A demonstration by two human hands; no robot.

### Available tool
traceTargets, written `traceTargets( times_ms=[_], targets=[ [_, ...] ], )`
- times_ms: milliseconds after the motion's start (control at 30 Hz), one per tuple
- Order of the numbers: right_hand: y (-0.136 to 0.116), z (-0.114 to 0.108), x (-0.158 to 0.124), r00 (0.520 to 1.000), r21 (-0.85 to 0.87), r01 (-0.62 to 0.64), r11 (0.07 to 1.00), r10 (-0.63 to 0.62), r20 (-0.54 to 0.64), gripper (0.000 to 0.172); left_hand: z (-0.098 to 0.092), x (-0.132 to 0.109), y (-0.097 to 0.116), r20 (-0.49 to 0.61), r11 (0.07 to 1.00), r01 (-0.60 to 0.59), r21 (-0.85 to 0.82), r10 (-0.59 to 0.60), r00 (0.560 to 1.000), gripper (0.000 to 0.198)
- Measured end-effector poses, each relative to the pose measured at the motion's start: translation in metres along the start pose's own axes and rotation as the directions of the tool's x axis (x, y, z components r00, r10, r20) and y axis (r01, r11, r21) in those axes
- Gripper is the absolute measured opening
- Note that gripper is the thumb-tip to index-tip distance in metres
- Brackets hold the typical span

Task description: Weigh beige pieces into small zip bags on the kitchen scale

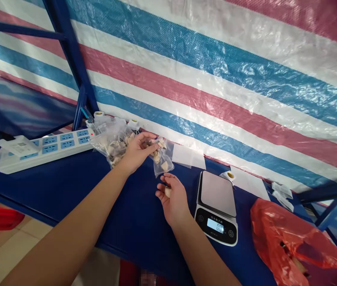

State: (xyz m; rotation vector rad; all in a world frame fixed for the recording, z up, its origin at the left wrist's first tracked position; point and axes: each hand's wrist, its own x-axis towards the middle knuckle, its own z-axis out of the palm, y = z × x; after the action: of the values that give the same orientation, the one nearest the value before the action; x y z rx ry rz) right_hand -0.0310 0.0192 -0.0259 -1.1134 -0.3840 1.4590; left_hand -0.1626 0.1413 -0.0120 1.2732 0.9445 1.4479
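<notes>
My left hand (140, 151) had its grip closed on the small clear bag (160, 170), thumb on top near the upper end — probably to stop the thin plastic sliding. The bag lay toward the back edge of the worktop (132, 222), a little left of its middle, with several pale chunks (164, 165) showing through the film. I could not tell from my view whether its mouth was sealed.

My right hand (176, 200) was just nearer the front edge, palm turned partly up, fingers curled around a single loose chunk (167, 192). That cupped grip suited so small and blocky a piece, I judged, since it could not easily roll out.

Left of my left wrist, toward the back edge, sat a heap of clear plastic bags (107, 135) with more pale and brownish pieces in them. To my right stood the digital kitchen scale (217, 206), its bare platform toward the back edge and its display toward the front, reading 0.0 — set that way, I suppose, so I could read it.

At the worktop's right end slumped a red plastic bag (293, 234), something brown inside, too obscured to name.
</notes>
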Motion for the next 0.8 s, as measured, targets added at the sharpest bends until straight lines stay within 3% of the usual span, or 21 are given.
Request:
traceTargets(
  times_ms=[100,167,267,367,567,667,800],
  targets=[
    [-0.005,-0.001,-0.008,0.999,-0.023,0.004,1.0,-0.004,-0.042,0.031,0.0,-0.001,-0.001,-0.016,0.995,0.082,-0.052,-0.083,0.996,0.049],
    [-0.011,-0.001,-0.01,1.0,-0.042,0.007,0.999,-0.008,-0.028,0.034,0.001,-0.003,0.001,-0.007,0.996,0.078,-0.045,-0.078,0.997,0.048],
    [-0.015,-0.001,-0.009,1.0,-0.073,-0.024,0.997,0.023,-0.017,0.033,0.003,-0.009,0.008,0.001,0.993,-0.104,0.065,0.104,0.995,0.042],
    [-0.014,-0.004,-0.005,1.0,-0.117,-0.022,0.993,0.023,0.005,0.037,0.005,-0.017,0.015,0.025,0.949,-0.262,0.174,0.261,0.965,0.035],
    [-0.011,-0.007,0.0,1.0,-0.139,-0.01,0.99,0.011,0.013,0.032,0.002,-0.019,0.02,0.02,0.884,-0.341,0.321,0.353,0.935,0.029],
    [-0.011,-0.007,0.001,1.0,-0.152,-0.018,0.988,0.021,0.014,0.035,0.0,-0.011,0.011,-0.013,0.908,-0.303,0.29,0.32,0.947,0.031],
    [-0.023,-0.009,0.0,0.999,-0.158,0.041,0.987,-0.038,0.017,0.038,0.015,-0.006,0.0,-0.187,0.992,-0.112,0.057,0.121,0.975,0.043]
  ],
)
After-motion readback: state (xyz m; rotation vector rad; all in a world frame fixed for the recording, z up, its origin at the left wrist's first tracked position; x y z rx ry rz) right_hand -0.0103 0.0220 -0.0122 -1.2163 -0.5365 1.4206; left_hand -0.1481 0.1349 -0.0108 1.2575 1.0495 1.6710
